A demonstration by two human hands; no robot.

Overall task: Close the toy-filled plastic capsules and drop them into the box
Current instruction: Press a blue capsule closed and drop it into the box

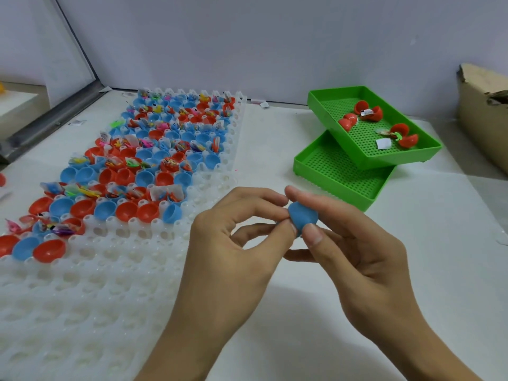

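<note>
Above the white table (pixel 288 312), both hands, left (pixel 233 243) and right (pixel 354 243), pinch one blue capsule (pixel 302 215).

We see a blue capsule (pixel 302 218). Left of it, a translucent white tray (pixel 115 270) holds red and blue capsule halves (pixel 132 171). Right of that tray, two bright green perforated trays (pixel 357 149) hold red capsules (pixel 368 112).

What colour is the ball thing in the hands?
Blue capsule, seen in the head view.
</note>
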